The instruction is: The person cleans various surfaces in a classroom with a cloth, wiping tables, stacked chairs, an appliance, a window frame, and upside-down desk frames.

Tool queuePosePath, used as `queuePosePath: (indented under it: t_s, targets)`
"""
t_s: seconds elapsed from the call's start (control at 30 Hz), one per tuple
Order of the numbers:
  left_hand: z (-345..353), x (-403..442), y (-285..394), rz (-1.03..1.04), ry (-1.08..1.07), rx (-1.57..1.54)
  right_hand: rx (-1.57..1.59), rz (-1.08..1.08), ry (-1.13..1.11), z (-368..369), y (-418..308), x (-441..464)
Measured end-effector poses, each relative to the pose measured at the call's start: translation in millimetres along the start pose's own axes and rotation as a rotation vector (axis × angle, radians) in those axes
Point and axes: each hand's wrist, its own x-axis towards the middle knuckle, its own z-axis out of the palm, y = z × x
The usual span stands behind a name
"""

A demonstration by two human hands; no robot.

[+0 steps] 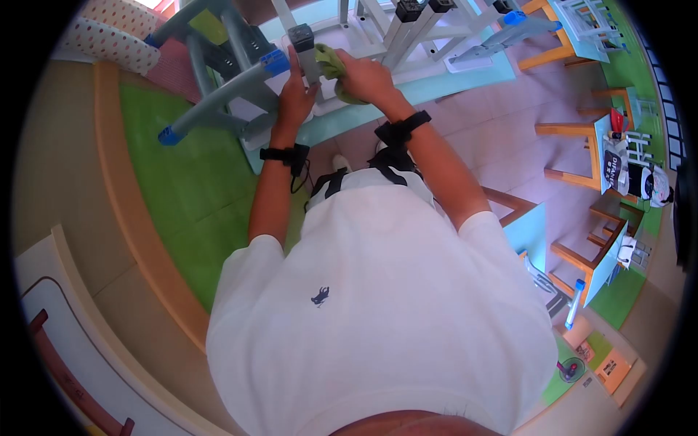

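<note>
My left hand [294,98] grips the grey leg [307,62] of an upturned chair, near the leg's black end cap [300,35]. In my right hand [367,78] is a crumpled green cloth [329,62], held up against the right side of that leg. Part of the cloth hangs below the fingers. The upturned chairs rest on a pale blue table [334,125], and several white-grey legs with black caps stick up to the right of my hands. Left of my left hand stands a grey-blue plastic chair [218,98] with blue end caps, also upturned.
Wooden-legged tables [603,149] stand on the right, with a bag [616,168] on one. A fan [572,369] shows at lower right. Dotted fabric [109,40] lies at upper left. Green flooring [167,174] borders a wooden edge [131,196] on the left.
</note>
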Motion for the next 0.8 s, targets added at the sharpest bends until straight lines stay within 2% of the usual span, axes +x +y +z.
queuePosePath:
  t_s: [0.1, 0.17, 0.2, 0.23, 0.27, 0.3, 0.33, 0.37, 0.4, 0.47, 0.6, 0.67, 0.7, 0.77, 0.8]
  targets:
    - [2.6, 1.1, 0.3, -0.030, 0.019, 0.037, -0.102, 0.011, 0.040, -16.6, 25.4, -2.2]
    - [4.3, -3.2, 3.5, -0.040, -0.003, -0.002, -0.065, 0.024, 0.059, -20.3, 44.9, -9.9]
    - [9.8, -7.5, 1.2, -0.057, 0.055, -0.081, -0.070, 0.032, 0.066, -17.8, 60.6, -18.4]
    - [17.0, -10.7, -5.7, -0.075, 0.116, -0.159, 0.264, -0.064, 0.110, -11.0, 82.1, -30.6]
    - [29.4, -18.9, -36.3, -0.029, 0.126, -0.089, 0.598, -0.166, 0.153, -3.6, 104.7, -43.2]
    - [28.5, -24.5, -40.2, -0.020, 0.126, -0.092, 0.623, -0.048, 0.126, 2.4, 125.8, -58.5]
    - [25.0, -37.3, -39.8, -0.090, 0.016, 0.069, 0.647, 0.069, 0.096, 10.0, 148.4, -73.8]
    - [23.9, -47.6, -35.9, -0.163, -0.091, 0.229, 0.694, 0.121, 0.182, 24.0, 177.6, -86.8]
    - [20.5, -52.1, -27.6, -0.168, -0.083, 0.228, 0.741, 0.172, 0.264, 36.6, 206.7, -96.7]
    - [1.2, -52.7, 0.6, -0.376, -0.616, -0.077, 0.717, 0.201, 0.476, 45.5, 255.7, -100.4]
    - [9.4, -34.9, 91.2, -0.357, -0.677, -0.248, 0.895, 0.284, 0.542, -26.6, 256.5, -62.4]
    - [34.2, -22.9, 116.7, 0.025, -0.527, -0.326, 0.605, 0.160, 0.529, -56.4, 241.0, -35.5]
    - [47.9, -15.2, 132.0, 0.025, -0.527, -0.321, 0.544, 0.150, 0.495, -61.1, 237.9, -22.0]
    - [76.1, 5.7, 160.5, 0.209, -0.335, -0.378, 0.425, 0.086, 0.464, -59.6, 221.7, -0.1]
    - [93.1, 15.5, 166.8, 0.211, -0.329, -0.370, 0.388, 0.033, 0.383, -46.7, 221.2, 10.2]
